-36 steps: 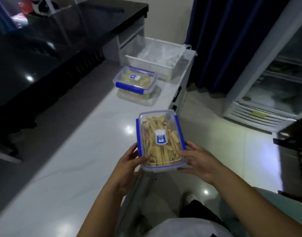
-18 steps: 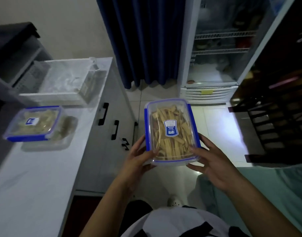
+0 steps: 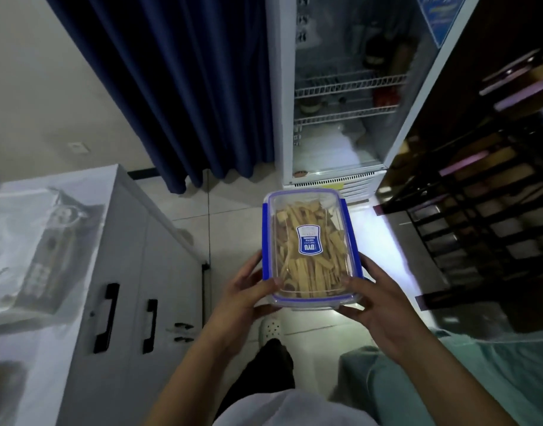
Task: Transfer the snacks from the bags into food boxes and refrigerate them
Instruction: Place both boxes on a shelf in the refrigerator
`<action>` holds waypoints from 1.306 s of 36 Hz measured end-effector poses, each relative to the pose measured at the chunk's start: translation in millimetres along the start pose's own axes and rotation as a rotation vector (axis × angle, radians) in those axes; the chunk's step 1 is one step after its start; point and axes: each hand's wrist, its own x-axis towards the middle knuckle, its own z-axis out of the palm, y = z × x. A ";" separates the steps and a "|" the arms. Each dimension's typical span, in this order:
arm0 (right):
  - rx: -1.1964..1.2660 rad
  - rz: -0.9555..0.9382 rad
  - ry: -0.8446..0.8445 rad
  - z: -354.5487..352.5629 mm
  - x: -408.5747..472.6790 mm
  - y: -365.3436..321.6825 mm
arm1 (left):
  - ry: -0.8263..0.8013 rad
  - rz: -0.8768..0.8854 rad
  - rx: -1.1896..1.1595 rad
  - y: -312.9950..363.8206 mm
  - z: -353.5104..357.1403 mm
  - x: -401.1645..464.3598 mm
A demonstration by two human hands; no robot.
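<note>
— Item one?

— Food box, clear body, lid with blue clips along both long sides and a blue label on top. Full of pale yellow snack sticks. Carried in the air at about waist level, above the floor, between the table and the fridge.

— Held how?

— Left hand grips the near left corner, thumb on the lid, fingers curled beneath. Right hand does the same at the near right corner. Both hands take the near end and keep the box level, probably so the contents stay flat and the far end can slide onto a shelf first.

— Destination?

— Fridge, white, upright, straight ahead. Its interior shows wire shelves with a few dark items on them; the bottom compartment looks bare and white. I judge the door open, swung to the right, though glare makes that uncertain.

— Surface?

— Table, white top, at the left, with white cabinet doors and black handles below. A translucent bin rests on it.

— Room?

— Dim. Pale tiled floor, a dark blue curtain beside the fridge, a dark slatted rack to the right. A white shoe shows below the box.
</note>
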 end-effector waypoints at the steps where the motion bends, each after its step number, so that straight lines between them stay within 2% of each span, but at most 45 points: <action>1: 0.001 -0.005 0.008 1.3 12.4 -9.5 | -0.014 -0.003 0.002 9.9 -0.4 15.8; 12: 0.111 -0.071 0.140 -11.3 129.0 -108.8 | -0.184 -0.022 0.088 114.2 23.6 177.7; 19: 0.124 -0.096 0.143 -46.7 199.3 -171.0 | -0.193 -0.048 0.113 155.1 63.5 268.6; 27: 0.145 0.009 0.091 -96.2 290.2 -225.4 | -0.099 -0.068 0.145 185.6 103.7 355.0; 29: 0.159 0.033 0.059 -107.4 306.4 -240.9 | 0.013 -0.045 0.169 201.7 105.5 380.9; 33: 0.177 0.066 0.007 -122.6 334.7 -268.4 | 0.300 0.115 0.216 240.4 92.6 447.7; 36: 0.173 0.067 0.014 -127.7 352.9 -282.3 | 0.419 0.152 0.273 260.4 76.9 497.0; 44: 0.207 0.044 0.023 -119.9 369.9 -288.9 | 0.469 0.267 0.258 301.9 47.2 577.4; 47: 0.220 0.033 0.037 -111.6 366.7 -285.9 | 0.392 0.371 0.282 311.8 42.0 590.1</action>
